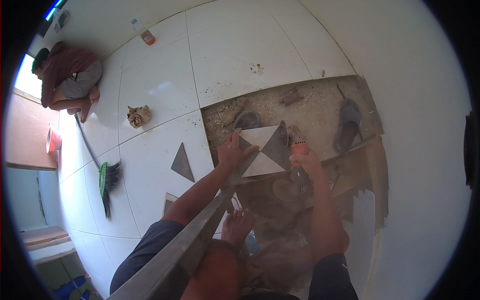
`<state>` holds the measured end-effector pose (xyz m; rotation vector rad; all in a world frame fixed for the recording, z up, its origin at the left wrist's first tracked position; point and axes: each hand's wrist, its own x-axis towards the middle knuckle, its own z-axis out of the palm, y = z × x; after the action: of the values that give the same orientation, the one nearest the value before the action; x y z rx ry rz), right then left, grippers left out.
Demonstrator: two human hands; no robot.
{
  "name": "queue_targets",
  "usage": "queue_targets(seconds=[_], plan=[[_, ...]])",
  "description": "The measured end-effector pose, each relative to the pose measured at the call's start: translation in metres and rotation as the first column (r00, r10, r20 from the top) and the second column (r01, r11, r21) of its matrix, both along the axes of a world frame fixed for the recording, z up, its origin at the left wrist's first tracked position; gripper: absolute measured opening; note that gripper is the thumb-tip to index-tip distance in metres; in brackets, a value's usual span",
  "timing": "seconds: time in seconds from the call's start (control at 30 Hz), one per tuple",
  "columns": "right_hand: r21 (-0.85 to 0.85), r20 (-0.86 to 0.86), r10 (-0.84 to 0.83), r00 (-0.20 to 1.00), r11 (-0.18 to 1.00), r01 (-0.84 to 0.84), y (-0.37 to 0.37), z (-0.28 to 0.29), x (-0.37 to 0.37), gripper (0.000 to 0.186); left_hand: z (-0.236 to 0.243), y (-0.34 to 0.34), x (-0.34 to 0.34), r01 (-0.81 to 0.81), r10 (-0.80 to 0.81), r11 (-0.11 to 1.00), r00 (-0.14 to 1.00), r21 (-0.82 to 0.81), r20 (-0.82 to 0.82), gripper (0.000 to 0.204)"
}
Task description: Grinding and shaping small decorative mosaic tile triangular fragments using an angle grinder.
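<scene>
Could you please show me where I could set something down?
Bare white floor lies between the bottle and paper bag, and between the broom and dark triangle. It is crowded around the patterned tile, left hand and grinder.

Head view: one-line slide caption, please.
Left hand on a two-tone tile, right hand holding a grinder near the tile's far right corner, rough ground beyond.
</scene>
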<state>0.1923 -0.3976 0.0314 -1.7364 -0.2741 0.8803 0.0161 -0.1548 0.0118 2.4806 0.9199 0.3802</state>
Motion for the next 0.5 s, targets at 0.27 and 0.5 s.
queue_targets(seconds=[0.27,0.5], plan=[[0.004,-0.006,-0.015,1.0,1.0,0.015,0.002,0.002,-0.004,0.039,-0.003,0.003,-0.002,0.019,-0.019,1.0,1.0,0.025,0.007,0.096],[0.013,0.01,-0.013,1.0,1.0,0.013,-0.003,-0.004,0.0,0.039,0.008,-0.006,0.002,-0.002,0.002,1.0,1.0,-0.005,-0.009,0.094]])
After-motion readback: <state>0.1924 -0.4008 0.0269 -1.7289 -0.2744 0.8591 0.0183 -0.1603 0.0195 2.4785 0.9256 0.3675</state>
